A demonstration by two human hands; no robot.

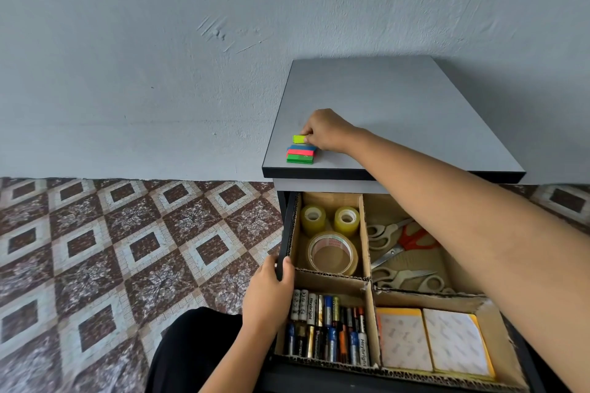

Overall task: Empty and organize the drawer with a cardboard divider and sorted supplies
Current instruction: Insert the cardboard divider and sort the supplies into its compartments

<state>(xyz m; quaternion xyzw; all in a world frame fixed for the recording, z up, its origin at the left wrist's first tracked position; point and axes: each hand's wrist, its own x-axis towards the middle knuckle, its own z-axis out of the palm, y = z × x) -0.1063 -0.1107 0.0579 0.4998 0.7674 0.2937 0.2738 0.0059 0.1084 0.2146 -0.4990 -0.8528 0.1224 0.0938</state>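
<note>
The open drawer (285, 233) holds a cardboard divider (367, 277) with four compartments. Three tape rolls (332, 252) lie at the back left, scissors (402, 242) at the back right, several batteries (329, 329) at the front left and sticky note pads (434, 341) at the front right. My left hand (268, 293) grips the drawer's left wall. On the cabinet top (399, 112), my right hand (325, 131) pinches a small yellow-green flag pad (298, 139). Blue, red and green flag pads (300, 154) lie side by side just in front of it.
The cabinet stands against a grey wall (159, 57). A patterned brown and white floor (111, 249) spreads to the left. My dark-clothed knee (198, 351) is at the bottom, left of the drawer.
</note>
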